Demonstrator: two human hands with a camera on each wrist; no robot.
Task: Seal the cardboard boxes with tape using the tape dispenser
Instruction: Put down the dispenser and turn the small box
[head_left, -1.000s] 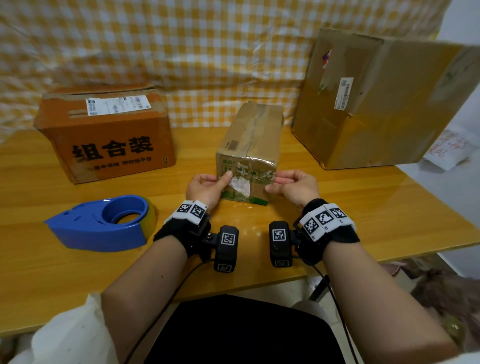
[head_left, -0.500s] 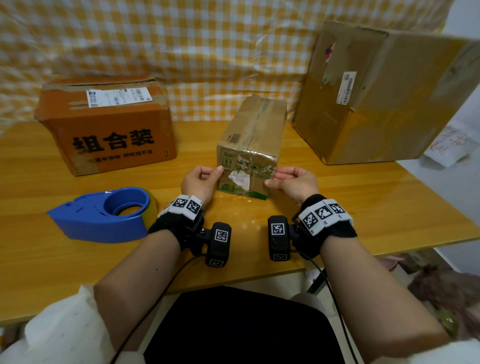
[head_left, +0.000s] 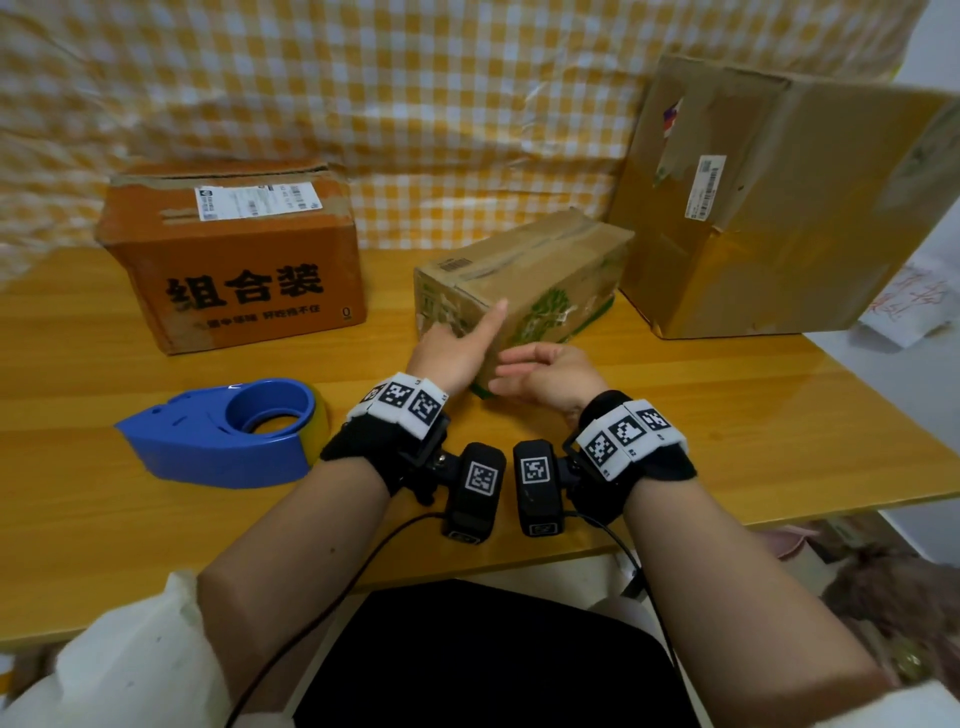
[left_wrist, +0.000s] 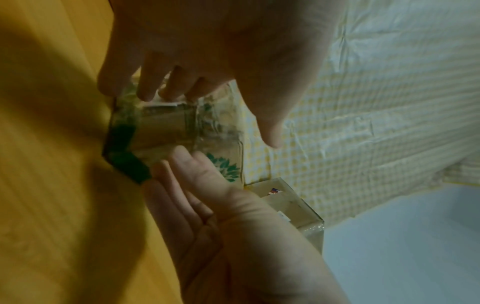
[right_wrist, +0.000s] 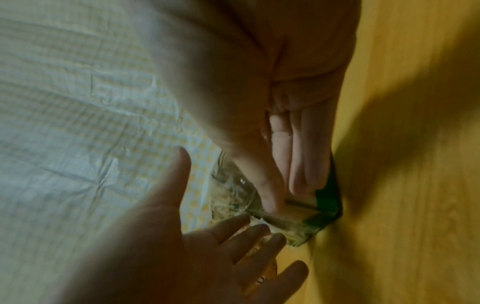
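A small cardboard box (head_left: 545, 265) with green print lies at an angle in the middle of the wooden table (head_left: 727, 415). My left hand (head_left: 452, 353) rests against its near end with straight fingers and the thumb raised. My right hand (head_left: 545, 371) touches the near corner from the right, fingers straight and pointing left. The left wrist view shows the left hand (left_wrist: 207, 51) spread on the box (left_wrist: 166, 127) and the right hand (left_wrist: 207, 195) flat along its side. The blue tape dispenser (head_left: 223, 431) lies on the table to the left, untouched.
An orange printed box (head_left: 234, 254) stands at the back left. A large brown box (head_left: 769, 208) stands at the back right, close to the small box's far end. A checked cloth (head_left: 415, 104) hangs behind. The table's front edge is near my wrists.
The small box has turned, its far end swinging to the right. Both hands let go of their pinch on the near end, straightened their fingers and came together at the near corner.
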